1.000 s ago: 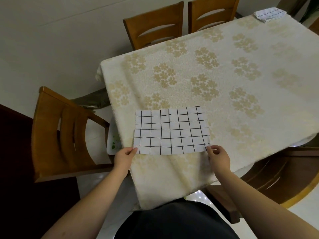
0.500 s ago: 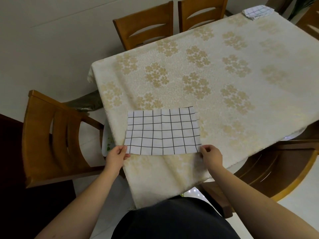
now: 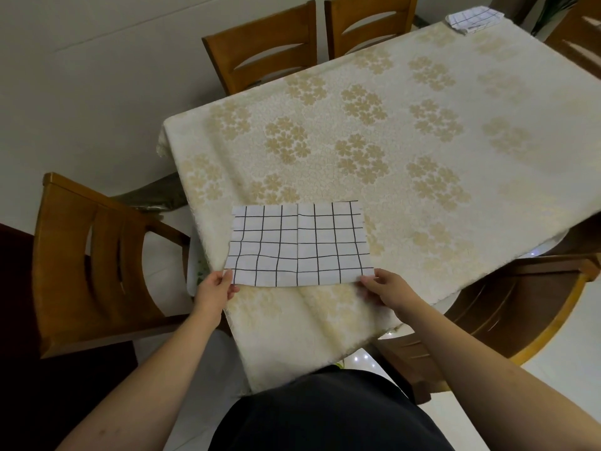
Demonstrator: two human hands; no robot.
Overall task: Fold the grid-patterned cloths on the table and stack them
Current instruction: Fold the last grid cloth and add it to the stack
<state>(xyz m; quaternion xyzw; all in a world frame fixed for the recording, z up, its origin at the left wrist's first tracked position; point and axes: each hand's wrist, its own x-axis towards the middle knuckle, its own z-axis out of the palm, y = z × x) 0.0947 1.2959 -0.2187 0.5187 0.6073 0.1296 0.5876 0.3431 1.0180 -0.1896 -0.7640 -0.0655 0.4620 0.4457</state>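
A white cloth with a black grid (image 3: 297, 244) lies flat, folded into a wide rectangle, at the near corner of the table (image 3: 406, 151). My left hand (image 3: 214, 289) pinches its near left corner. My right hand (image 3: 387, 288) pinches its near right corner, fingers curled under the edge. The cloth's near edge hangs just past the table's edge. A second grid cloth (image 3: 473, 18), folded small, sits at the far right corner of the table.
A cream tablecloth with gold flower prints covers the table and drapes over its near corner. Wooden chairs stand at the left (image 3: 94, 265), at the far side (image 3: 263, 47) (image 3: 370, 24) and at the right (image 3: 520, 304). A wall runs behind on the left.
Both hands keep their hold on the near corners. The cloth's near edge has lifted slightly and come a little toward me; the view has shifted a bit.
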